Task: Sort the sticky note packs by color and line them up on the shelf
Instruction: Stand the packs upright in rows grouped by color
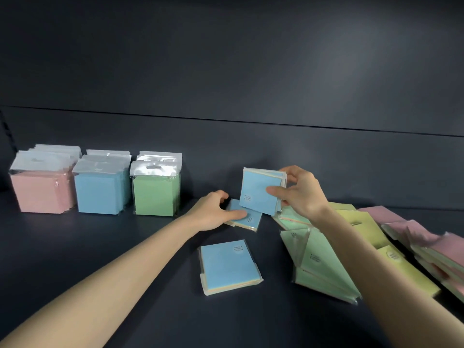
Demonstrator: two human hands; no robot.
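Observation:
My right hand (300, 190) holds a blue sticky note pack (258, 189) upright above the dark shelf (125, 247). My left hand (213, 212) grips a second blue pack (247, 218) that lies flat on the shelf just below the raised one. A third blue pack (227, 266) lies flat nearer to me, untouched. At the back left stand three upright rows: pink packs (40, 192), blue packs (99, 193) and green packs (154, 197).
To the right lies an unsorted heap: green packs (324, 267) leaning in front, yellow packs (361, 229) behind them, pink packs (421, 237) at the far right. The shelf's dark back wall (251, 84) rises behind everything.

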